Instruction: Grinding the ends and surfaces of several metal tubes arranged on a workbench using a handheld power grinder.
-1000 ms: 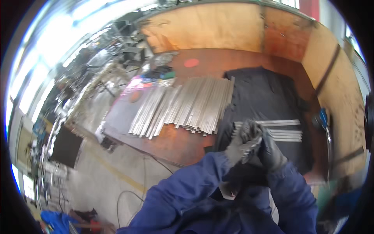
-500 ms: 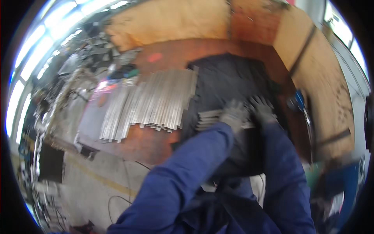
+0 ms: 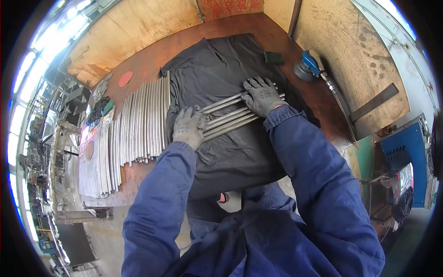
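A small bundle of bright steel rods (image 3: 228, 115) is pressed flat between both gloved hands, its long axis running eight to two o'clock: left hand (image 3: 188, 125) spread open-palmed on the eight-o'clock end, right hand (image 3: 262, 94) likewise at two.

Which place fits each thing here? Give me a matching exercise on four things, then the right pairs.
Things:
1. left hand
2. right hand
3. blue power tool
4. row of metal rods

Places:
A. beside the dark cloth, on bare table
B. far end of the small bundle of rods
C. near end of that bundle
D. by the plywood wall, right of the cloth

Pairs: 1-C, 2-B, 3-D, 4-A
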A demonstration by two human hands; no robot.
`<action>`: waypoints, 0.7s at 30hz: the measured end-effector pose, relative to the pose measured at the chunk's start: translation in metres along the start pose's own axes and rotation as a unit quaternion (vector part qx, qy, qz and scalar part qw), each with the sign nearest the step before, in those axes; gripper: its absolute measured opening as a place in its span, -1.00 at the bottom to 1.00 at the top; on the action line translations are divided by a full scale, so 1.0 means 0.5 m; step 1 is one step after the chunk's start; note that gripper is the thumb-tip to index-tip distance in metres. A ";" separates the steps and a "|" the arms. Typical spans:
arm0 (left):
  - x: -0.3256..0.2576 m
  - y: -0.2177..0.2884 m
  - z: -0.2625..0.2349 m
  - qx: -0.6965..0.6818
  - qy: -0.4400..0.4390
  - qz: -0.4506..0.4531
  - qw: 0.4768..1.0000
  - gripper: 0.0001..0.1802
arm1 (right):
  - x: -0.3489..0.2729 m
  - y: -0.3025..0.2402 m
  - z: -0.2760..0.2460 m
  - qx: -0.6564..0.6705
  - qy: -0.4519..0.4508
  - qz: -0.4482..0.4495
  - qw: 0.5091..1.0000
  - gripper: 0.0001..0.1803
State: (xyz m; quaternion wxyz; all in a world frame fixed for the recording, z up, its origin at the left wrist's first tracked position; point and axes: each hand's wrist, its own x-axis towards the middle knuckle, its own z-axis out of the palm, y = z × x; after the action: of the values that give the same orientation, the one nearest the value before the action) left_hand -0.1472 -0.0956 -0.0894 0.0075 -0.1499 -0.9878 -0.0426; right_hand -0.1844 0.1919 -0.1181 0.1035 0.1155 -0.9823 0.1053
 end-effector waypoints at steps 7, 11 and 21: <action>0.000 0.205 0.013 0.046 0.026 0.151 0.987 -0.34 | 0.004 0.014 0.011 -0.002 -0.004 -0.009 1.000 -0.40; -0.015 0.187 0.024 -0.015 0.057 0.167 0.984 -0.37 | 0.009 0.017 0.013 -0.009 0.003 -0.021 1.000 -0.42; -0.058 0.013 0.015 -0.039 0.095 -0.007 0.995 -0.47 | 0.002 -0.009 0.003 -0.002 0.021 -0.026 0.999 -0.45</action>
State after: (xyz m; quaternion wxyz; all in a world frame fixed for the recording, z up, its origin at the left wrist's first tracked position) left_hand -0.1176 -0.0974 -0.0973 0.0957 -0.1385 -0.9811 -0.0949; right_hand -0.1845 0.1870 -0.1187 0.1276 0.1388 -0.9767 0.1026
